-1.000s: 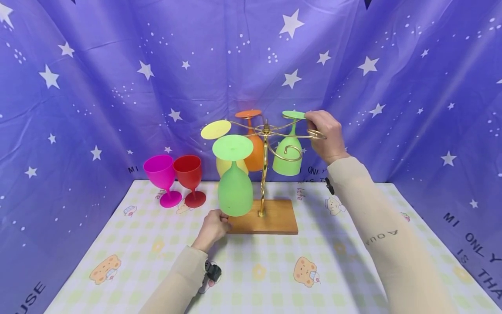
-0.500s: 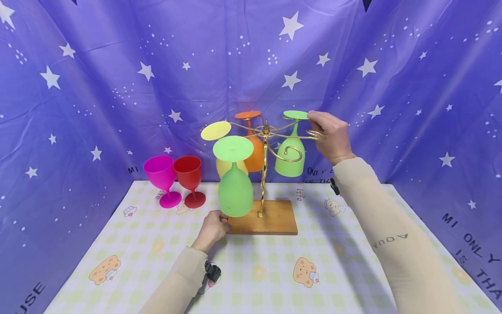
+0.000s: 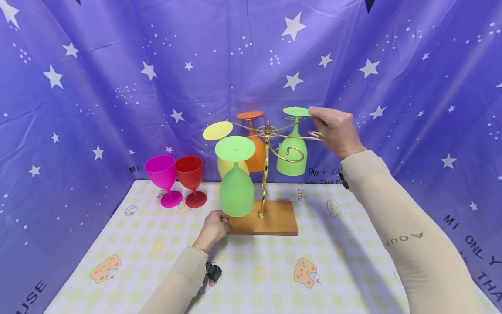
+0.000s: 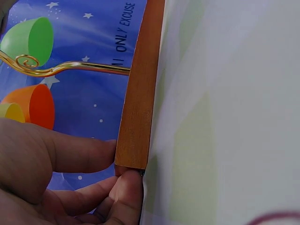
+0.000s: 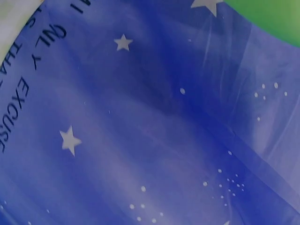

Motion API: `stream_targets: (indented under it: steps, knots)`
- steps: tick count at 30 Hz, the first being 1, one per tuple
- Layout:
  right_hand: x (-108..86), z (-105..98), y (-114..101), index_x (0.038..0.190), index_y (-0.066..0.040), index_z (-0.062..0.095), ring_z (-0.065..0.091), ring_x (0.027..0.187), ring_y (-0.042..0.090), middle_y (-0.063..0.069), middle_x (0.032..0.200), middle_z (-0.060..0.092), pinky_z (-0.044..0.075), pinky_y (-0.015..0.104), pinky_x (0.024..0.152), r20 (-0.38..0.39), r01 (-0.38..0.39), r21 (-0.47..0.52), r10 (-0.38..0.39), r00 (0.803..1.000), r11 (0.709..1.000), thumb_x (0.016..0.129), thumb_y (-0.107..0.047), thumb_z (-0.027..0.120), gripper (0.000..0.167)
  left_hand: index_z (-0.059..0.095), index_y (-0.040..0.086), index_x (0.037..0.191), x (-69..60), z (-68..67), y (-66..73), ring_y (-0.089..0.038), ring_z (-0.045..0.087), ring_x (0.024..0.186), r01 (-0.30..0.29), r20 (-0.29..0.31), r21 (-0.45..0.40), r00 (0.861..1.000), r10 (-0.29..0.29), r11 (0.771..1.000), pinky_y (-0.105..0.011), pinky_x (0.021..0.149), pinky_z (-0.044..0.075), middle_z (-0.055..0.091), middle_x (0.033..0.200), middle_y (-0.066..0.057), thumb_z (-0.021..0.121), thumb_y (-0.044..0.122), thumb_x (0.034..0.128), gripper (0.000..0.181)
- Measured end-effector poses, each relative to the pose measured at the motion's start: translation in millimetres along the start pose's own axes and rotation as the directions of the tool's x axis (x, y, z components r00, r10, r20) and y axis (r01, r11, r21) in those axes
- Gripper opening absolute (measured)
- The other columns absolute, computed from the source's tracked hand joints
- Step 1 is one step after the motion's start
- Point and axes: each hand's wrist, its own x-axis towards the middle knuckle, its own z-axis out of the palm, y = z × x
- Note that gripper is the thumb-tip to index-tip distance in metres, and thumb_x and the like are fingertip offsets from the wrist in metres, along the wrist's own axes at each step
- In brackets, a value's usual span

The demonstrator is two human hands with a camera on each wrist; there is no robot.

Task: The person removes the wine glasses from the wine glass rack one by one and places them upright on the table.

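Note:
My right hand [image 3: 335, 130] pinches the round foot of a light green goblet [image 3: 292, 156], upside down at the back right of a brass goblet rack [image 3: 264, 174]. Only a green edge of that goblet [image 5: 276, 16] shows in the right wrist view; the hand does not. With thumb and fingers, my left hand [image 3: 213, 229] grips the left end of the rack's wooden base [image 3: 280, 218]; the left wrist view shows the thumb [image 4: 84, 152] against the wood. Other goblets hang inverted from the rack: orange [image 3: 256, 152], yellow [image 3: 218, 131] and a nearer green one [image 3: 237, 192], which partly hides the yellow.
A magenta goblet [image 3: 161, 173] and a red goblet [image 3: 190, 172] stand upright, side by side, left of the rack. Curled wire arms [image 3: 294, 155] stick out from the post near my right hand. A starry blue curtain [image 3: 219, 52] closes off the table's [image 3: 157, 283] back and sides.
My right hand and the light green goblet have shifted a little to the right, away from the rack's post. The left hand keeps its grip on the base. The head view has shifted slightly.

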Motion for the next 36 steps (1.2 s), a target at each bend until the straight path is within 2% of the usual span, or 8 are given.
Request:
stream_targets:
  steps: [6, 10, 17, 21, 25, 28, 31, 36]
  knots:
    - [11.3, -7.9, 0.7, 0.097, -0.001, 0.074, 0.069, 0.089, 0.032, 0.014, 0.099, 0.071, 0.055, 0.043, 0.077, 0.057, 0.014, -0.008, -0.013, 0.998, 1.0, 0.085, 0.006, 0.065, 0.017, 0.063, -0.003, 0.096, -0.5, -0.5, 0.3, -0.018, 0.057, 0.074, -0.003, -0.004, -0.002, 1.0, 0.003, 1.0, -0.03, 0.064, 0.049, 0.061, 0.082, -0.005, 0.07, -0.001, 0.075, 0.023]
    - [19.4, -12.5, -0.9, 0.099, -0.002, 0.074, 0.069, 0.087, 0.033, 0.015, 0.097, 0.071, 0.055, 0.045, 0.076, 0.109, -0.008, -0.013, 0.009, 0.994, 1.0, 0.085, 0.005, 0.066, 0.018, 0.064, -0.003, 0.097, -1.5, -1.1, 0.8, -0.018, 0.057, 0.073, -0.007, -0.008, -0.002, 1.0, 0.007, 1.0, -0.03, 0.064, 0.049, 0.061, 0.082, -0.006, 0.07, -0.001, 0.0747, 0.023]
    - [38.7, -20.4, -4.0, 0.095, -0.004, 0.075, 0.063, 0.063, 0.025, 0.012, 0.084, 0.071, 0.053, 0.04, 0.067, 0.215, -0.029, -0.025, 0.034, 0.976, 0.999, 0.087, 0.003, 0.063, 0.016, 0.064, -0.003, 0.097, -0.9, -0.3, 0.5, -0.018, 0.057, 0.072, -0.008, -0.006, -0.006, 1.0, 0.008, 1.0, -0.029, 0.063, 0.049, 0.062, 0.082, -0.006, 0.07, 0.0, 0.075, 0.023]
    - [51.3, -23.7, -7.8, 0.1, -0.003, 0.074, 0.066, 0.07, 0.027, 0.013, 0.088, 0.072, 0.054, 0.042, 0.073, 0.301, -0.051, -0.061, 0.067, 0.951, 0.997, 0.088, -0.001, 0.064, 0.016, 0.064, -0.003, 0.096, -0.9, -0.6, 0.5, -0.018, 0.057, 0.073, -0.011, -0.009, 0.003, 1.0, 0.011, 1.0, -0.03, 0.065, 0.049, 0.062, 0.082, -0.006, 0.07, 0.0, 0.075, 0.023]
    - [62.9, -23.9, -14.2, 0.097, -0.004, 0.074, 0.067, 0.074, 0.027, 0.011, 0.086, 0.072, 0.053, 0.042, 0.075, 0.386, -0.054, -0.094, 0.086, 0.918, 0.994, 0.089, -0.005, 0.064, 0.013, 0.064, -0.003, 0.095, -1.7, -0.9, 0.5, -0.018, 0.057, 0.074, -0.02, -0.014, 0.013, 1.0, 0.02, 1.0, -0.03, 0.065, 0.049, 0.063, 0.082, -0.005, 0.071, 0.001, 0.0752, 0.022]
    - [70.6, -21.9, -19.0, 0.085, -0.006, 0.072, 0.062, 0.063, 0.024, 0.007, 0.075, 0.068, 0.05, 0.04, 0.069, 0.423, -0.007, -0.109, 0.053, 0.904, 0.994, 0.09, -0.005, 0.061, 0.012, 0.064, -0.004, 0.094, -2.3, -1.1, 0.2, -0.018, 0.057, 0.074, -0.037, -0.019, 0.019, 0.999, 0.037, 0.999, -0.03, 0.064, 0.049, 0.063, 0.082, -0.005, 0.072, 0.002, 0.075, 0.022]
    - [78.2, -19.1, -22.8, 0.071, -0.009, 0.062, 0.048, 0.054, 0.021, 0.004, 0.061, 0.056, 0.043, 0.037, 0.061, 0.463, 0.047, -0.137, 0.022, 0.886, 0.989, 0.09, -0.003, 0.057, 0.021, 0.065, -0.003, 0.093, -2.6, -1.1, -0.1, -0.018, 0.057, 0.073, -0.051, -0.025, 0.02, 0.998, 0.051, 0.999, -0.03, 0.064, 0.048, 0.063, 0.08, -0.005, 0.072, 0.002, 0.0744, 0.021]
    - [88.9, -14.1, -28.2, 0.061, -0.011, 0.05, 0.039, 0.051, 0.022, 0.001, 0.054, 0.042, 0.036, 0.038, 0.054, 0.531, 0.113, -0.185, 0.002, 0.847, 0.976, 0.087, 0.0, 0.053, 0.028, 0.065, -0.003, 0.093, -1.2, -0.8, -0.8, -0.017, 0.057, 0.073, -0.053, -0.027, 0.02, 0.998, 0.054, 0.998, -0.03, 0.064, 0.048, 0.062, 0.08, -0.004, 0.072, 0.002, 0.0741, 0.021]
